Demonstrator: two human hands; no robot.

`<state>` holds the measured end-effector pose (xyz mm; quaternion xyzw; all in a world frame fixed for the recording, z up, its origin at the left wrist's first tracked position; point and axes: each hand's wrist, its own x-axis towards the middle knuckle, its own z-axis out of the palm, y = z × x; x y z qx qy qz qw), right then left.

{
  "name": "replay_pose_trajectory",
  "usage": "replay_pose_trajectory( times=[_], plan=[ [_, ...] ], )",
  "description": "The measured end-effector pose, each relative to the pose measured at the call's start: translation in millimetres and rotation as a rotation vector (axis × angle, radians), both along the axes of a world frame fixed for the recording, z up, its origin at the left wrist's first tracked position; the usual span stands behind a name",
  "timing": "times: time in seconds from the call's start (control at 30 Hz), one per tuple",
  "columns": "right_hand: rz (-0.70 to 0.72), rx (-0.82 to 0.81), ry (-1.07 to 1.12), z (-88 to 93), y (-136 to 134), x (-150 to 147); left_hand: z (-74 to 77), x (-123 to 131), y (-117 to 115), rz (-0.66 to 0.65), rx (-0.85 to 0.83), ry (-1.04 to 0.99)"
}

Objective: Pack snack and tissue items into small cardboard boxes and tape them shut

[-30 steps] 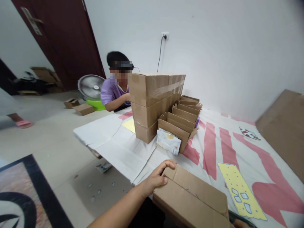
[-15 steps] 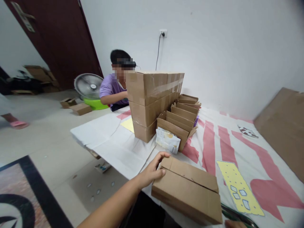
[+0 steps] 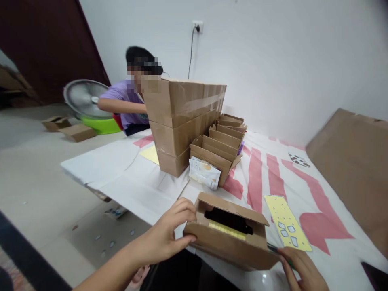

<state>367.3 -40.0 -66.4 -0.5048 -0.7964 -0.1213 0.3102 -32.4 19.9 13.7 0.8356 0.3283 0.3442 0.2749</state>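
A cardboard box (image 3: 230, 252) stands at the table's near edge, its top flaps parted. Inside show something black (image 3: 228, 220) and a yellow strip (image 3: 227, 230); what they are I cannot make out. My left hand (image 3: 169, 228) grips the box's left end, thumb on the near side and fingers at the far side. By the right end, my right hand (image 3: 303, 268) is closed on a thin tool (image 3: 274, 247) with a dark, narrow tip and a bit of green. The tip is at the box's right corner; the fingers hide most of the tool.
Stacked taped boxes (image 3: 186, 105) stand ahead, beside a row of open cartons (image 3: 212, 151) and a white pouch (image 3: 204, 173). Behind the stack sits a person in a purple shirt (image 3: 117, 91). A large cardboard sheet (image 3: 348, 161) leans at right. A fan (image 3: 86, 97) stands on the floor.
The box's top flaps have come apart, showing its inside. My right hand has come further into view with the thin tool. The view has shifted a little to the right.
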Motion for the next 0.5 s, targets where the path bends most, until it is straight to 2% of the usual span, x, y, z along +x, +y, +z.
replay_pose_trajectory(
  times=[0.13,0.23,0.4,0.5],
  plan=[
    [0.034,-0.017,0.128,34.6,2.7,-21.6,15.2,5.8,-5.5,-0.217,0.069,0.090],
    [0.162,-0.044,0.181,57.8,6.1,-36.3,24.1,11.6,-6.8,-0.341,0.070,0.225],
    [0.537,-0.192,0.046,90.6,16.3,-57.6,34.1,17.6,-7.9,-0.396,0.135,0.356],
    [0.561,-0.271,-0.149,100.5,21.4,-62.5,37.7,16.3,-11.3,-0.376,0.186,0.398]
  ],
)
